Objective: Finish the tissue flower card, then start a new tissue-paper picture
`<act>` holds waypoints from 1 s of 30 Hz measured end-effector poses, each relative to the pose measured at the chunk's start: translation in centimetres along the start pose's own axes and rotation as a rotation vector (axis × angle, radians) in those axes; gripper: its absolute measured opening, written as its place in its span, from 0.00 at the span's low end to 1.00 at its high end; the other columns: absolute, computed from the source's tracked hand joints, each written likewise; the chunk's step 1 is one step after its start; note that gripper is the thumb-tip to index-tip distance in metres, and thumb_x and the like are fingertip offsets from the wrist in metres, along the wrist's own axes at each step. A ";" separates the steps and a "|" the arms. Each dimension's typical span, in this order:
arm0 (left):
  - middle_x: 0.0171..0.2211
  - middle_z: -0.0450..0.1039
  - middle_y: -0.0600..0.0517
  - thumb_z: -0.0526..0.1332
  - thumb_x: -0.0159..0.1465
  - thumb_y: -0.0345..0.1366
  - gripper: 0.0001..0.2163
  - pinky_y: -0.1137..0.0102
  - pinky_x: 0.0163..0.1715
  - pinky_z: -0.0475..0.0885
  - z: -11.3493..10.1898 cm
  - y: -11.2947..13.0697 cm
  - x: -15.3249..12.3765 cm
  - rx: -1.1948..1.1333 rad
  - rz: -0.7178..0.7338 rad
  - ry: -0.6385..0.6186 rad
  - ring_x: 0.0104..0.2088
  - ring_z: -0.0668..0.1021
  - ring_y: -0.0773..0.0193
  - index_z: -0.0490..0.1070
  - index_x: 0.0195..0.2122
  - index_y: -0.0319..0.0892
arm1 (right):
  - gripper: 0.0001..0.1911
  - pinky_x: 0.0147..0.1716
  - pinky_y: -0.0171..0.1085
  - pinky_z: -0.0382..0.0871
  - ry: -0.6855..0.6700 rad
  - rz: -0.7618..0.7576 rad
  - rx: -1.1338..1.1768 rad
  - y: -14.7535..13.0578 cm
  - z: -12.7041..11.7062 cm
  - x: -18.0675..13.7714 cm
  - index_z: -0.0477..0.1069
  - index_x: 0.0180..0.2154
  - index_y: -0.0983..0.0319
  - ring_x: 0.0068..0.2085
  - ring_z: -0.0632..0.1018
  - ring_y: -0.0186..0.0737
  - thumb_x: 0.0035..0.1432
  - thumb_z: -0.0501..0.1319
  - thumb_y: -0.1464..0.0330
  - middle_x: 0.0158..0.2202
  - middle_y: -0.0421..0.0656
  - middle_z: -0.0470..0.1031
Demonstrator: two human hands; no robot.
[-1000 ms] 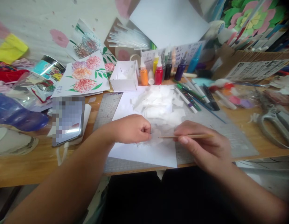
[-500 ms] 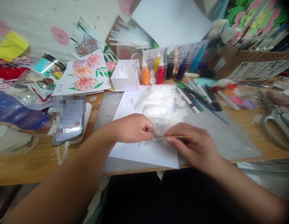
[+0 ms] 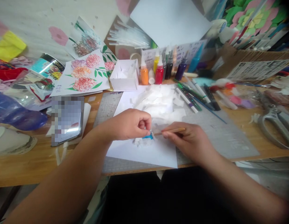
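My right hand [image 3: 189, 141] holds a thin wooden stick [image 3: 178, 130] between thumb and fingertips, its tip pointing left. Fingertips pinched, my left hand [image 3: 125, 124] is over the white sheet of paper [image 3: 144, 155]. A small bright blue patch [image 3: 147, 136] shows just under those fingertips, close to the stick's tip. Whatever the left fingers pinch is too small to make out. Crumpled whitish bits [image 3: 142, 142] lie on the sheet below. Behind both hands is a heap of torn white tissue-like pieces [image 3: 158, 99].
Paint bottles [image 3: 159, 73] and a small white box [image 3: 124, 77] stand at the back. Markers [image 3: 187, 99] lie right of the heap, scissors [image 3: 275, 124] farther right. A phone [image 3: 69, 124] rests at left, near flower pictures [image 3: 86, 73]. A grey cutting mat [image 3: 219, 137] lies underneath.
My left hand has risen slightly, its fingers a little less curled, and the blue patch has come into view. The stick has shifted slightly left and up with my right hand.
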State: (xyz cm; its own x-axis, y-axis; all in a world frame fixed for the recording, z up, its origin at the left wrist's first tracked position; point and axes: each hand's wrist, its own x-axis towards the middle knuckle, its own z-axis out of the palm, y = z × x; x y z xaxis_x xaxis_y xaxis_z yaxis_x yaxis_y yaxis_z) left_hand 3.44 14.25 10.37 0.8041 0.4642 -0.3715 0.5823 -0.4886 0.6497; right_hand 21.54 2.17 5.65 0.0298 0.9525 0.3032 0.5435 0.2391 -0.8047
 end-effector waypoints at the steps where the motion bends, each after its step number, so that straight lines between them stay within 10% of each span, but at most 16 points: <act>1: 0.22 0.67 0.60 0.61 0.56 0.36 0.04 0.77 0.21 0.61 0.1 0.0 0.1 0.043 0.014 0.011 0.22 0.69 0.72 0.69 0.30 0.43 | 0.05 0.33 0.33 0.73 0.001 0.000 0.013 0.0 0.0 -0.1 0.76 0.31 0.59 0.33 0.80 0.36 0.56 0.62 0.72 0.32 0.39 0.81; 7: 0.29 0.68 0.57 0.63 0.53 0.36 0.05 0.73 0.29 0.60 0.8 0.5 0.7 0.242 0.149 0.130 0.30 0.69 0.68 0.68 0.28 0.42 | 0.07 0.28 0.34 0.70 0.267 0.004 0.184 0.7 -1.1 -1.1 0.72 0.28 0.58 0.30 0.77 0.34 0.59 0.61 0.71 0.29 0.38 0.76; 17: 0.30 0.66 0.56 0.65 0.53 0.35 0.08 0.71 0.30 0.59 2.0 1.0 1.5 0.308 0.234 0.232 0.31 0.68 0.67 0.65 0.29 0.42 | 0.07 0.36 0.37 0.72 -0.121 -0.188 0.143 0.2 -2.6 -1.6 0.64 0.31 0.59 0.38 0.77 0.36 0.62 0.56 0.75 0.34 0.41 0.74; 30: 0.29 0.69 0.56 0.60 0.57 0.30 0.01 0.74 0.30 0.63 1.1 1.1 0.8 0.166 0.217 0.346 0.30 0.71 0.70 0.70 0.28 0.42 | 0.06 0.30 0.34 0.74 0.022 -0.117 -0.156 0.2 -2.4 -1.9 0.73 0.36 0.59 0.34 0.80 0.37 0.62 0.57 0.72 0.35 0.42 0.79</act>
State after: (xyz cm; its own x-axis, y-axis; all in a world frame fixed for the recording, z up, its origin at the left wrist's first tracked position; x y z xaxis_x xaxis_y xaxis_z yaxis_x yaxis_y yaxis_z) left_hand 4.85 13.30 10.09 0.8389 0.5438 0.0238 0.4385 -0.7012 0.5622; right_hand 23.56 -0.05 6.14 -0.0237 0.9150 0.4027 0.6675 0.3143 -0.6750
